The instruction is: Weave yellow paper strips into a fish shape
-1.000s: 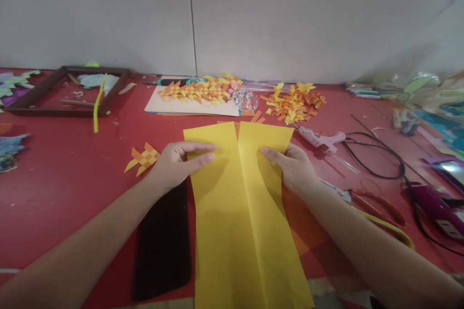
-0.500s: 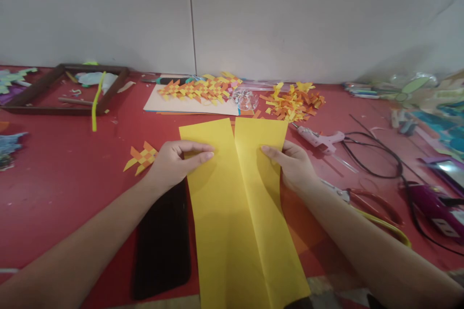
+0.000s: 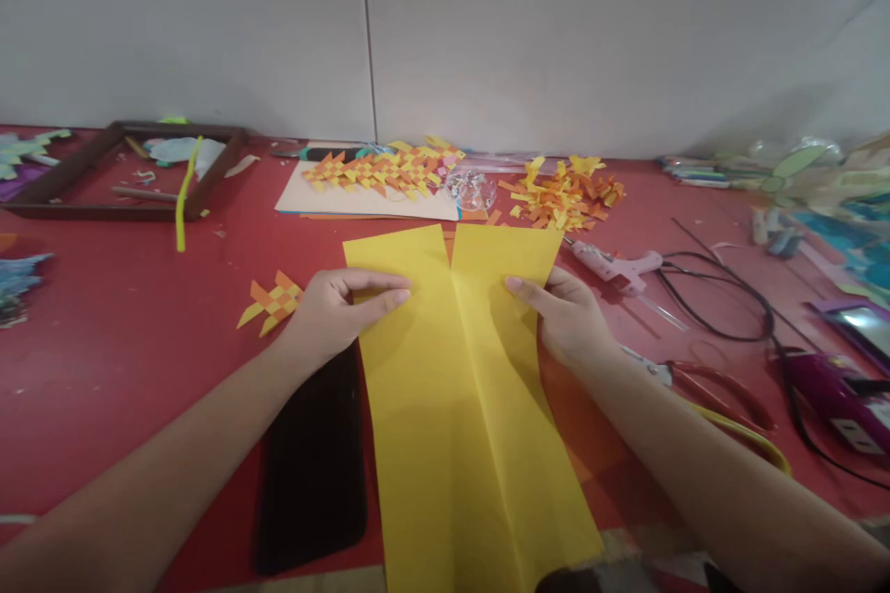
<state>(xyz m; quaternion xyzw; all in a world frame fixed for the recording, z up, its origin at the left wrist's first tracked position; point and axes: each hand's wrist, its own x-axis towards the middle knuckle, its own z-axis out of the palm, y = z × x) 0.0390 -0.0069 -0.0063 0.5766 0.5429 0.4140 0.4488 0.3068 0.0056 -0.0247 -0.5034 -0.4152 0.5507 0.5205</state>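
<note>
A sheet of yellow paper [image 3: 417, 371] with a lengthwise crease is held up in front of me, split at its top edge along that crease. My left hand [image 3: 348, 306] pinches the left half between thumb and fingers. On the right half, my right hand [image 3: 560, 306] grips the edge, its thumb in front and the fingers hidden behind. A woven orange and yellow paper piece [image 3: 271, 301] lies just beyond my left hand. Below my left wrist is a black phone [image 3: 312, 473]. Orange paper [image 3: 584, 426] shows under the sheet's right side.
A pink glue gun [image 3: 616, 264] with a black cord and red-handled pliers [image 3: 723, 389] lie at right. Behind are a woven paper strip [image 3: 382, 171] on a pad, a pile of paper strips [image 3: 566, 195] and a brown frame [image 3: 104, 208]. A wall [image 3: 487, 37] backs the table.
My right hand has shifted slightly right with the right half of the paper, widening the gap at the top edge. My left hand has hardly moved.
</note>
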